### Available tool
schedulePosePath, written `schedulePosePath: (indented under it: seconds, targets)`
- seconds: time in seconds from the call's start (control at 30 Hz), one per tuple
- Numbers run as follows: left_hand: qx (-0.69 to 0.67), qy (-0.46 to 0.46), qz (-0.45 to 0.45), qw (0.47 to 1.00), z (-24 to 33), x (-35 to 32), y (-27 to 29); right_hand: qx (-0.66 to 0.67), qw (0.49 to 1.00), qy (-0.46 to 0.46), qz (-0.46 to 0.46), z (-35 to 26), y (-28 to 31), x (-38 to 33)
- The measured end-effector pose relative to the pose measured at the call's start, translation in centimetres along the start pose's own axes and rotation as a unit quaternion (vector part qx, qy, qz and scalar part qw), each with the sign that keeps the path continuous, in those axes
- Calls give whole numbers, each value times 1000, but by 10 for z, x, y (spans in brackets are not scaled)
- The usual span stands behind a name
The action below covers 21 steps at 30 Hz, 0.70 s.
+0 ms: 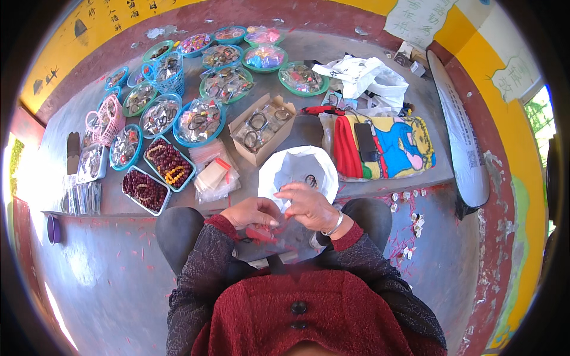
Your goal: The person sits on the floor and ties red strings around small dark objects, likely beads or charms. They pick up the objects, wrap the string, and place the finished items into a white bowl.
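Observation:
My left hand and my right hand come close together above my lap, at the near rim of a white bowl-like container. The fingers of both are bent and pinched; whatever lies between them is too small to make out. Inside the white container lies a dark cord bracelet. A silvery bangle circles my right wrist. Just below my hands, something reddish shows blurred between my knees.
On the ledge, a cardboard box of bagged bracelets stands beyond the container. Clear bags, trays of dark red beads and several trinket baskets spread leftward. Rightward lie a colourful folded towel, a phone and white bags.

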<state>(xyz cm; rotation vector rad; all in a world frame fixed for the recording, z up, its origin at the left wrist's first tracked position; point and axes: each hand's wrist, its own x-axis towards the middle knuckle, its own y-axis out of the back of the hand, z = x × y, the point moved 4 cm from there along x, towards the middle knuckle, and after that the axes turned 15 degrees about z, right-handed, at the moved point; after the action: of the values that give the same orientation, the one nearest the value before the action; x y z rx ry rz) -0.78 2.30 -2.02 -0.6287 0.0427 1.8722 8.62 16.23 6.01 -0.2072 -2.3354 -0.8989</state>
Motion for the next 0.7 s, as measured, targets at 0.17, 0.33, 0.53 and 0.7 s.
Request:
schedulePosePath:
  seconds: [0.17,0.33,0.53,0.7]
  targets:
    - [-40,61,-16,997,-6,5,2,-6,999,-34,19,7,2,1]
    - [45,-31,102,993,2,8,0,-39,995,-86,-16,17,1,-6]
    - [112,-83,201,970,-1,13,3,-66,987,-144,-22,28,-5,-17]
    - [135,-153,260,944,-16,22,6,-148,976,-160,8,22,-5,-11]
